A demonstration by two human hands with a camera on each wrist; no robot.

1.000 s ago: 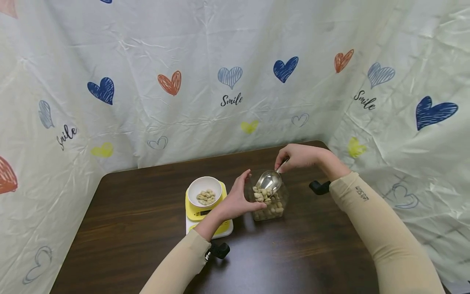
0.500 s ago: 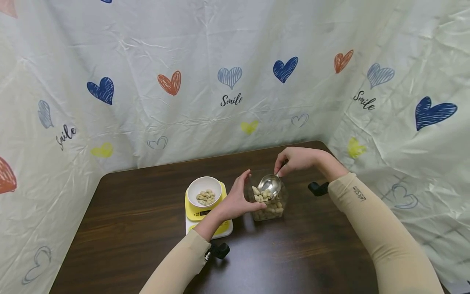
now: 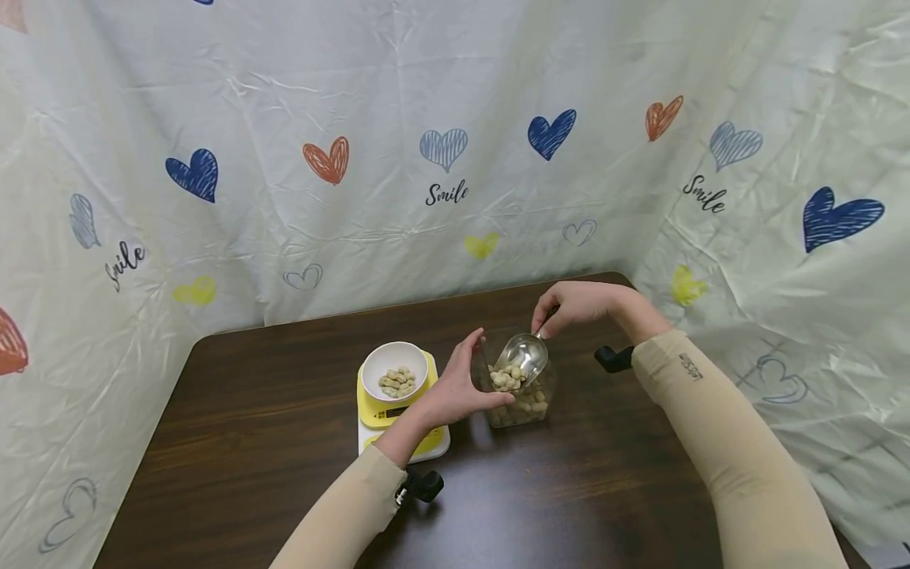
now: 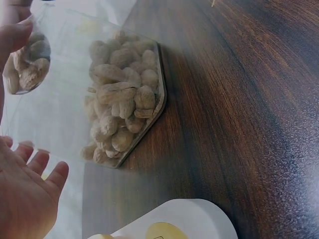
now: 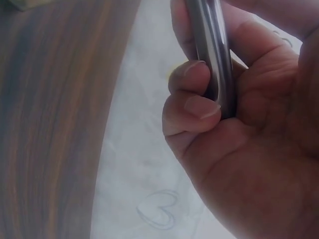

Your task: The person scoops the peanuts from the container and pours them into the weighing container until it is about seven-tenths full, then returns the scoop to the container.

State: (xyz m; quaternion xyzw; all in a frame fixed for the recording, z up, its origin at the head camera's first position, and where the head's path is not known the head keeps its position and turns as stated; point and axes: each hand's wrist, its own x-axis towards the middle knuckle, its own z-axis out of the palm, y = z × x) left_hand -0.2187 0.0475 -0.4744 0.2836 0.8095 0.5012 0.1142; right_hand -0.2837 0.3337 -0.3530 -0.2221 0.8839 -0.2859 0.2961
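My left hand [image 3: 458, 393] holds a clear plastic container [image 4: 62, 117] from its left side, thumb along the near wall and fingers round the far one. Unshelled peanuts [image 4: 119, 94] fill its lower part. My right hand [image 3: 574, 304] grips the handle of a metal scoop [image 3: 526, 352], tilted down into the container's mouth. Peanuts [image 3: 506, 378] lie at the scoop's front edge. In the right wrist view, fingers curl round the shiny handle [image 5: 214, 45]. Left of the container, a white bowl [image 3: 393, 355] with several peanuts stands on a yellow and white kitchen scale [image 3: 373, 412].
All of this stands on a dark wooden table [image 3: 263, 419]. A pale curtain [image 3: 384, 261] printed with hearts hangs behind the table and along its sides. My left forearm passes over the scale's front and hides part of it.
The right hand and scoop dip slightly, then rise a little, and the scoop turns within the container. Peanuts shift at its front edge. The left hand, bowl and scale stay in place.
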